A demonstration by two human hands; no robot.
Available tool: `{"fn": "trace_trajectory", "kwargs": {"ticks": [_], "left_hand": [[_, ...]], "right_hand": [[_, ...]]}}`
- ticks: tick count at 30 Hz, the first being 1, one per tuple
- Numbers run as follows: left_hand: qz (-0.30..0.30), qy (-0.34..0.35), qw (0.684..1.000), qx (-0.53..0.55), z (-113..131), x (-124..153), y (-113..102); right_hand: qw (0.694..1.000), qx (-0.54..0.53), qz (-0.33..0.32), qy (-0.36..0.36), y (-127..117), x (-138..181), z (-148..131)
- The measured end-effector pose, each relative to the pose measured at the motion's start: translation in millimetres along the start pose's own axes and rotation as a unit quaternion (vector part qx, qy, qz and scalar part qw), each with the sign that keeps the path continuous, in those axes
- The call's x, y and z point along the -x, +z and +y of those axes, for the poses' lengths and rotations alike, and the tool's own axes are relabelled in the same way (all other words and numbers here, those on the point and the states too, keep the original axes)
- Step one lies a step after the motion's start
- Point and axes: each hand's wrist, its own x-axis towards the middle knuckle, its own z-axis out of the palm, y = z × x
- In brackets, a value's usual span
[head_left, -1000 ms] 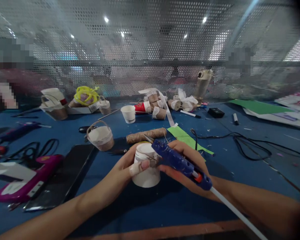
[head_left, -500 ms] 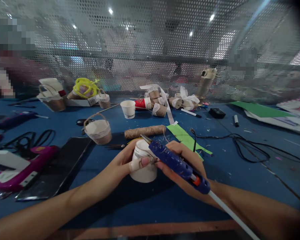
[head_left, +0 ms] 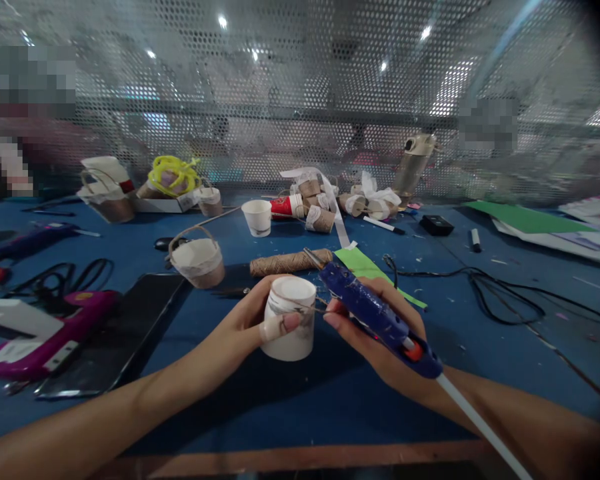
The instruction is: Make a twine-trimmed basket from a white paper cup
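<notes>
My left hand grips an upturned white paper cup just above the blue table, its bandaged thumb pressed on the cup's side where twine is wound. My right hand is wrapped around a blue hot glue gun. A white glue stick juts from the gun's back. The nozzle points up and left, a little to the right of the cup's top. A spool of brown twine lies just behind the cup.
A small cup basket with a handle stands to the left, beside a black tablet and a pink glue gun. Black cables run on the right. Green paper, more cups and rolls lie further back before a perforated screen.
The glue gun's nozzle has swung off the cup's top to the right, and my right hand has shifted slightly right. The cup stays in my left hand.
</notes>
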Motion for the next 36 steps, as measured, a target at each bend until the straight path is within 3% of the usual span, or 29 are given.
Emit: {"fn": "trace_trajectory", "kwargs": {"ticks": [5, 17, 36], "left_hand": [[0.009, -0.001, 1.0, -0.006, 1, 1, 1], [0.008, -0.01, 1.0, -0.017, -1, 0, 1], [-0.029, -0.007, 0.999, -0.026, -1, 0, -1]], "right_hand": [[0.999, -0.028, -0.006, 0.034, -2, -4, -1], [0.973, -0.086, -0.036, 0.213, -2, -12, -15], [0.974, -0.055, -0.067, 0.21, -3, -16, -11]]}}
